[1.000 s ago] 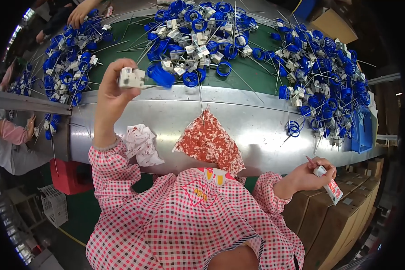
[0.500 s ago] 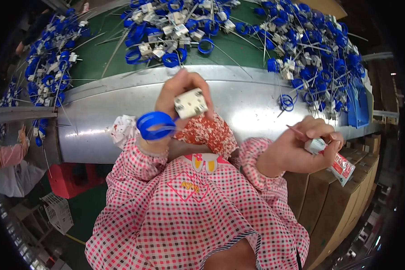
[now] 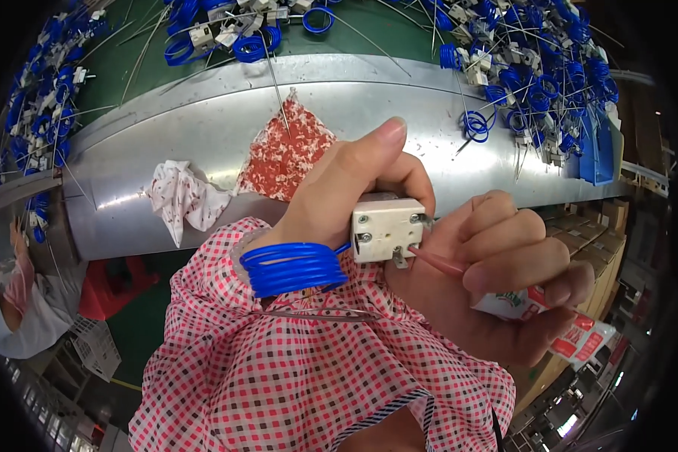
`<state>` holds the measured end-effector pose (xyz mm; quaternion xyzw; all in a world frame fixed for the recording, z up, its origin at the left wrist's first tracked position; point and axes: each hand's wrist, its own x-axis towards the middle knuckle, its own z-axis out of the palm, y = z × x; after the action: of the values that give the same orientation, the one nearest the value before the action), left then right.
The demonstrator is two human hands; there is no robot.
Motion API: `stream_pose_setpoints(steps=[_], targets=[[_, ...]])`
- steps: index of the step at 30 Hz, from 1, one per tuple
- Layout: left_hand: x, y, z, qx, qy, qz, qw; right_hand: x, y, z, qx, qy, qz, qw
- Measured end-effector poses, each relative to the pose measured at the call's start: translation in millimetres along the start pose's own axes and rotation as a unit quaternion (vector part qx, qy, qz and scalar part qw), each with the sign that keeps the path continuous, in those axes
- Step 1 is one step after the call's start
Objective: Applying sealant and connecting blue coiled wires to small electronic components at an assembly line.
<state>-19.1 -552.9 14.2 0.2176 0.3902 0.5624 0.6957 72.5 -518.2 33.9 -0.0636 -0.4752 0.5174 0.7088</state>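
Held in my left hand (image 3: 331, 177) is a capillary thermostat: a cream-white block (image 3: 384, 230) with screws and metal terminals facing me. Its blue coiled tube (image 3: 292, 270) hangs by my left wrist, and a thin metal probe (image 3: 324, 315) extends below, in front of my checked apron. My left thumb is raised above the block while the fingers curl behind it. My right hand (image 3: 516, 260) is closed round a small white-and-red squeeze tube (image 3: 508, 303). The tube's reddish pointed nozzle (image 3: 441, 262) reaches the block's lower right edge, beside a terminal; whether it touches cannot be made out.
A red-and-white speckled cloth (image 3: 286, 151) and a crumpled white rag (image 3: 181, 197) lie on the metal ledge (image 3: 399, 98). Piles of blue-coiled thermostats (image 3: 535, 83) cover parts of the green surface. A blue bin (image 3: 599, 154) stands right, cardboard boxes (image 3: 580, 241) below. Another person's arm (image 3: 21, 264) shows at left.
Both hands have come together and closer to me. The thermostat block has moved right and down, the tube's nozzle has come up to it, and the speckled cloth shows more fully.
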Motion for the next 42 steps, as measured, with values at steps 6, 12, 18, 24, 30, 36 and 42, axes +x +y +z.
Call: stream_pose_setpoints(steps=[6,12,18,24,30,36,42], targets=[[-1,8,5,-0.014,0.009,-0.085,0.996,-8,0,5,-0.03,0.048,-0.008,0.998],[1,7,4,-0.035,0.016,-0.091,0.995,2,-18,-17,-0.118,-0.147,0.074,0.979],[5,5,2,-0.039,0.006,-0.073,0.997,-7,-7,-5,-0.121,-0.06,0.037,0.99],[4,7,5,-0.05,0.028,-0.094,0.994,-7,-7,-11,-0.136,-0.099,0.048,0.985],[8,8,3,-0.065,0.03,-0.121,0.99,-11,-4,-19,-0.178,-0.138,-0.02,0.974],[9,7,1,-0.153,0.025,-0.135,0.979,-15,-3,-24,-0.213,-0.18,-0.084,0.957],[8,16,2,-0.149,0.02,-0.17,0.974,-14,-15,-27,-0.216,-0.184,-0.077,0.956]])
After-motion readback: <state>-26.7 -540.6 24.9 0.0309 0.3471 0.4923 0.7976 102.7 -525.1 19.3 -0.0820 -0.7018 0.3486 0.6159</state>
